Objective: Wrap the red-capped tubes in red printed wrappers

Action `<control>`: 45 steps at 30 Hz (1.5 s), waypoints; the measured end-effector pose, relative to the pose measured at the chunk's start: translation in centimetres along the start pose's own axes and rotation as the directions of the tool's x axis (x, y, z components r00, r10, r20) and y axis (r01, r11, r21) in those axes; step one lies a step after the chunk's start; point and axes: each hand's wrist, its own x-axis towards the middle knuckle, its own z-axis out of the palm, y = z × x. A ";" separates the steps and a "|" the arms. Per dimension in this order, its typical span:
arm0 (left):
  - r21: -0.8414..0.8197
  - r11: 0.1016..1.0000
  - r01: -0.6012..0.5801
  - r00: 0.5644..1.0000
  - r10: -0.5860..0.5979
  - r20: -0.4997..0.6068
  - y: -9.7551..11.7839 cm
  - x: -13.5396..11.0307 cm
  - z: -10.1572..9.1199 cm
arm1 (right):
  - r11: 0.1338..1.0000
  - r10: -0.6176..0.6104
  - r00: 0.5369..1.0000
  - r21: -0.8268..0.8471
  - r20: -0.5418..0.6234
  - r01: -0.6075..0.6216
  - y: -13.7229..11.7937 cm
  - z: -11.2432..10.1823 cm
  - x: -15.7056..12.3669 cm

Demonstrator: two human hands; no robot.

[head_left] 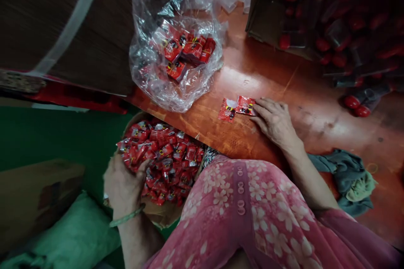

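My left hand, with a green bangle at its wrist, reaches into a round container at the table's edge. Its thumb and fingers curl around some small red wrapped packets at the near side; blur hides the fingertips. Many more red packets fill the container. On the wooden table, my right hand has its fingertips closed on the right end of a printed red card. A second red card lies flat just left of it, touching or slightly overlapped.
A clear plastic bag holding red bundles stands on the table. Behind right, a cardboard box contains red-capped clear tubes; other tubes lie beside it. A grey-green cloth rests at right. A green sack sits lower left.
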 end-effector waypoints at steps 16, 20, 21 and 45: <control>-0.026 0.762 -0.647 0.756 0.645 0.113 20.9 2.4 13.1 | 1.000 0.001 0.998 -0.022 -0.063 -0.002 -0.2 1.2 -0.1; 0.027 0.727 -0.686 0.723 0.678 0.135 20.7 2.3 12.7 | 1.000 -0.026 1.000 -0.005 0.017 0.026 -0.5 -0.1 -0.2; 0.015 0.728 -0.685 0.724 0.678 0.129 20.6 2.4 12.6 | 0.999 -0.038 0.999 0.001 0.023 0.038 -0.7 -0.5 -0.1; -0.728 0.659 -0.190 0.646 0.642 0.413 21.3 3.5 10.8 | 0.867 -0.143 0.977 0.497 0.157 0.048 -3.2 -1.8 2.0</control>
